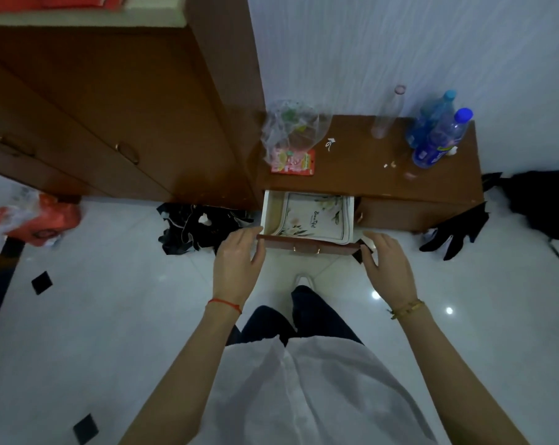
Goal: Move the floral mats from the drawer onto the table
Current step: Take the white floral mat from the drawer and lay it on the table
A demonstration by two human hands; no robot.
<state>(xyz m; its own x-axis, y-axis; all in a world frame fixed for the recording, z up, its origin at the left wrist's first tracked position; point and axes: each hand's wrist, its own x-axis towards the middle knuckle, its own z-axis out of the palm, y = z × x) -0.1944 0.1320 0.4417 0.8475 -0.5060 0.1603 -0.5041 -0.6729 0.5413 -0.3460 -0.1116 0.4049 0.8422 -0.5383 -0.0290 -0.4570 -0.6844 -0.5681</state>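
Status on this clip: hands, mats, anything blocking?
Left hand and right hand open at drawer front corners. Floral mats in open drawer, untouched. Nothing over them.

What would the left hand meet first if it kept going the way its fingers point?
The left hand points up and right at the drawer. Its fingertips look already at the front's left corner, so that comes first, then probably the floral mats inside; depth is unclear.

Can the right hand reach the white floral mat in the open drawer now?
Probably yes: the drawer is pulled out, the white floral mat lies uncovered, and the right hand sits open at the drawer front's right end.
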